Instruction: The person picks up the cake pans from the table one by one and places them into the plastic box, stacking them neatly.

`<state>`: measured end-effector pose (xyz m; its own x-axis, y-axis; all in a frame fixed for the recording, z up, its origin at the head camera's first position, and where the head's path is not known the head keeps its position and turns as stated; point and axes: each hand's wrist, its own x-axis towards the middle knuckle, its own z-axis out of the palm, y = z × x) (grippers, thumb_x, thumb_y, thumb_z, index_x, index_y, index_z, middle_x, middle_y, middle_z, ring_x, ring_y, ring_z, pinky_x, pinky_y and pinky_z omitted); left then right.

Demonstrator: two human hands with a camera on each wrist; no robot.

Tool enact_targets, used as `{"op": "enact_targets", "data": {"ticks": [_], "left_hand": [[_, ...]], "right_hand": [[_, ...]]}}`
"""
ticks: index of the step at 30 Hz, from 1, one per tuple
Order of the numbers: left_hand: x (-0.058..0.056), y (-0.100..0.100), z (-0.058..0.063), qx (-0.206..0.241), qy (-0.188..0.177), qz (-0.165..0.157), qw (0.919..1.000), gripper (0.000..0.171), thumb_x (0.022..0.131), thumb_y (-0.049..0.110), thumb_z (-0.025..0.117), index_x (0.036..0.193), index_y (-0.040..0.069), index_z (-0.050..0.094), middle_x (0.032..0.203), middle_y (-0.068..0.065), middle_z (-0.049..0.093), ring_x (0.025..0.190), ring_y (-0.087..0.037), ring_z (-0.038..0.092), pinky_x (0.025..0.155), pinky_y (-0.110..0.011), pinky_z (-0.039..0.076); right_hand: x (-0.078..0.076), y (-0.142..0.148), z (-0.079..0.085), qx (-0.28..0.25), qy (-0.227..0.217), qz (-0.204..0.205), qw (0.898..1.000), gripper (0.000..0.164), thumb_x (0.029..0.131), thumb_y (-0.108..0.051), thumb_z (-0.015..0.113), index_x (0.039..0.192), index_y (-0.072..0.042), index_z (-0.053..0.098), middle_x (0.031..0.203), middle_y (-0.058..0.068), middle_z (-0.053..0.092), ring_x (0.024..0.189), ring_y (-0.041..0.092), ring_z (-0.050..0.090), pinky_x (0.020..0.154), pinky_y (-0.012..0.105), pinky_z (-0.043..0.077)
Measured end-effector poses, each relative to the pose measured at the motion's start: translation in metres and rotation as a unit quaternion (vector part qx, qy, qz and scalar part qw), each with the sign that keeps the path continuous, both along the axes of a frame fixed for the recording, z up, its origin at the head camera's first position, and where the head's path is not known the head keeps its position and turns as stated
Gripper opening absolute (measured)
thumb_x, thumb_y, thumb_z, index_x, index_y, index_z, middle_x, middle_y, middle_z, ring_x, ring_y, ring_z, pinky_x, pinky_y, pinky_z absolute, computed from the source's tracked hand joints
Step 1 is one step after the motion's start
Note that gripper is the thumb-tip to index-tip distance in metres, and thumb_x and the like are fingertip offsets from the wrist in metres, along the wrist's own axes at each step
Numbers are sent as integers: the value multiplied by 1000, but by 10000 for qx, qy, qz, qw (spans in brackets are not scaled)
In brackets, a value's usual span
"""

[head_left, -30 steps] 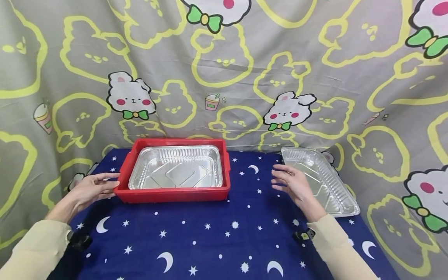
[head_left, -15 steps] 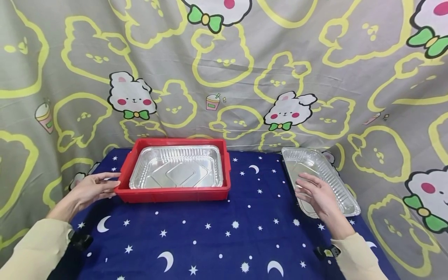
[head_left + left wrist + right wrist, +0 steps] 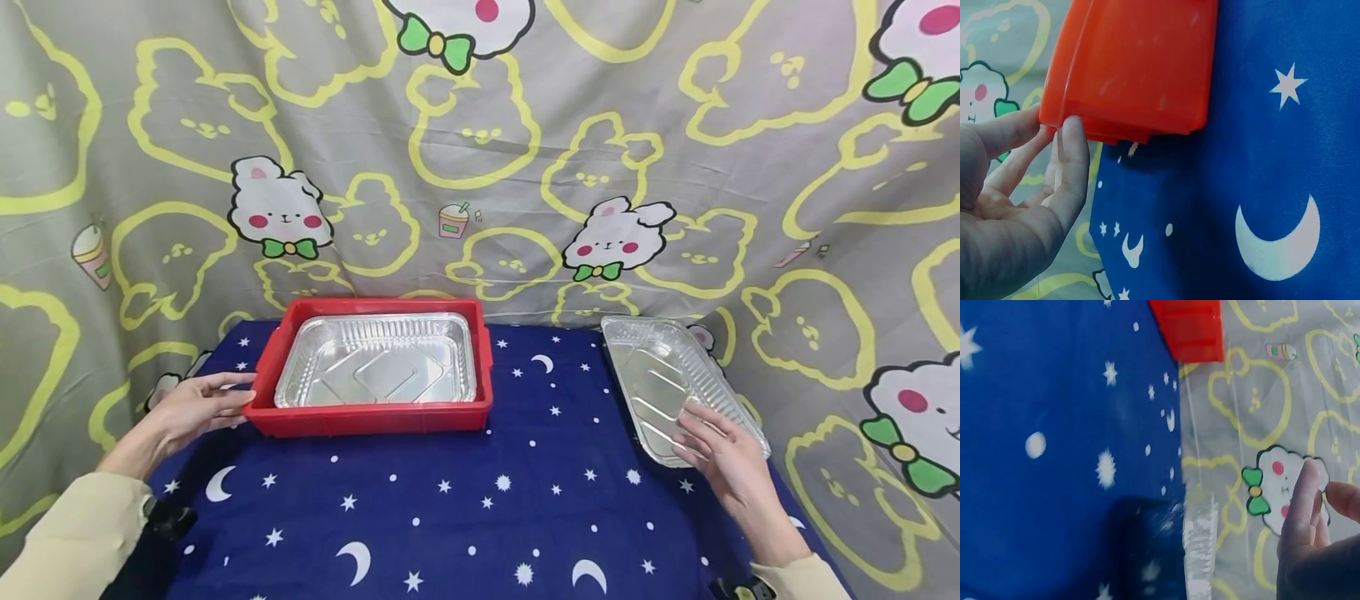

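A red plastic tray [image 3: 367, 419] stands on the left part of the table with a rectangular foil pan [image 3: 375, 358] inside it. My left hand [image 3: 192, 408] is at the tray's left end; in the left wrist view its fingertips [image 3: 1074, 128] hold the rim near the corner. To the right lies a second foil pan [image 3: 652, 396], set at an angle. My right hand [image 3: 731, 458] overlaps the near right part of that pan in the head view, its fingers extended and nothing in them. The right wrist view shows the hand off to the side, apart from the pan's ribbed wall [image 3: 1200, 550].
A dark blue cloth [image 3: 450, 533] with white moons and stars covers the table. Behind and at both sides hangs a grey curtain [image 3: 502, 150] with cartoon animals, close to the table's back edge. The tray and second pan both stand near that edge.
My right hand has moved rightward and toward the near side, from the second pan's left edge to over its near right part. My left hand, tray and both pans look unmoved.
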<state>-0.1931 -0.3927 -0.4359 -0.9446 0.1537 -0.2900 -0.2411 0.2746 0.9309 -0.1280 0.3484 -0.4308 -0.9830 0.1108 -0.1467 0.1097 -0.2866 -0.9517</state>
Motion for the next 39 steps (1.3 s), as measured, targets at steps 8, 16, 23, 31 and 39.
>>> {"op": "enact_targets", "data": {"ticks": [8, 16, 23, 31, 39], "left_hand": [[-1, 1, 2, -41, -7, -5, 10000, 55, 106, 12, 64, 152, -9, 43, 106, 17, 74, 90, -7, 76, 84, -27, 66], [2, 2, 3, -52, -38, 14, 10000, 56, 106, 13, 64, 152, -9, 43, 106, 18, 74, 90, -7, 76, 84, -26, 65], [2, 1, 2, 66, -54, 31, 10000, 45, 106, 12, 64, 147, 1, 53, 106, 17, 74, 90, -7, 76, 84, -26, 65], [2, -1, 0, 164, -50, 42, 9998, 34, 105, 12, 64, 139, 15, 61, 105, 18, 74, 91, -7, 76, 84, -27, 65], [2, -1, 0, -37, -40, 44, 10000, 48, 106, 13, 64, 150, -2, 50, 105, 18, 74, 90, -7, 76, 84, -26, 65]], "right_hand": [[17, 17, -15, -584, 31, -451, 9973, 34, 106, 1, 56, 99, -21, 80, 90, -4, 78, 79, 12, 78, 75, 27, 66], [29, 23, -25, -1075, -276, -1271, 9857, 29, 104, 3, 60, 95, -19, 77, 88, -4, 78, 77, 14, 78, 72, 30, 67], [35, 23, -35, -1617, -493, -2033, 9644, 29, 102, 6, 61, 91, -17, 77, 84, -2, 79, 72, 14, 79, 67, 31, 67], [41, 24, -50, -2096, -695, -2562, 9410, 28, 102, 6, 60, 91, -14, 77, 82, 1, 79, 69, 16, 78, 64, 31, 66], [35, 25, -61, -2183, -1128, -2969, 9228, 17, 101, 2, 63, 98, -14, 65, 79, -2, 77, 65, 16, 76, 62, 30, 65]]}}
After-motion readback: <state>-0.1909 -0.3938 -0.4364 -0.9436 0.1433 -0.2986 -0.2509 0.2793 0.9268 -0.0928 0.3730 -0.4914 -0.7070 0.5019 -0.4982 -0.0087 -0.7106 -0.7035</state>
